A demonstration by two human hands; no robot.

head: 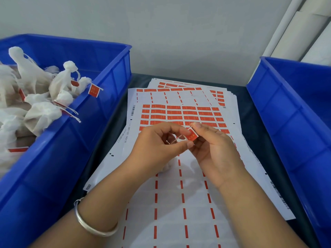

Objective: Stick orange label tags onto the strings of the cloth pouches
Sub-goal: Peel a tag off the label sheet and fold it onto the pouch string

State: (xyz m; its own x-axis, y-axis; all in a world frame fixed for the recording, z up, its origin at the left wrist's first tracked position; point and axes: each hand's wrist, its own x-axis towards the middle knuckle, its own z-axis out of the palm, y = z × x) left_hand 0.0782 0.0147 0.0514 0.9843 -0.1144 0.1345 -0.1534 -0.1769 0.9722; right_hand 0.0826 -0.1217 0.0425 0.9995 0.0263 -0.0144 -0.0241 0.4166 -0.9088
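Over the sheets of orange labels (186, 113), my left hand (157, 145) and my right hand (213, 149) meet. Between their fingertips sits a small orange label tag (192, 136) folded on a white string (176, 138). My left thumb and fingers pinch the string, and my right fingers pinch the tag. A white cloth pouch (167, 166) hangs under my left hand, mostly hidden by it.
A blue bin (100, 111) on the left holds several white pouches (44, 97) with orange tags. Another blue bin (290, 122) stands on the right. The label sheets lie stacked on a dark table (111, 122); a silver bangle (89, 224) is on my left wrist.
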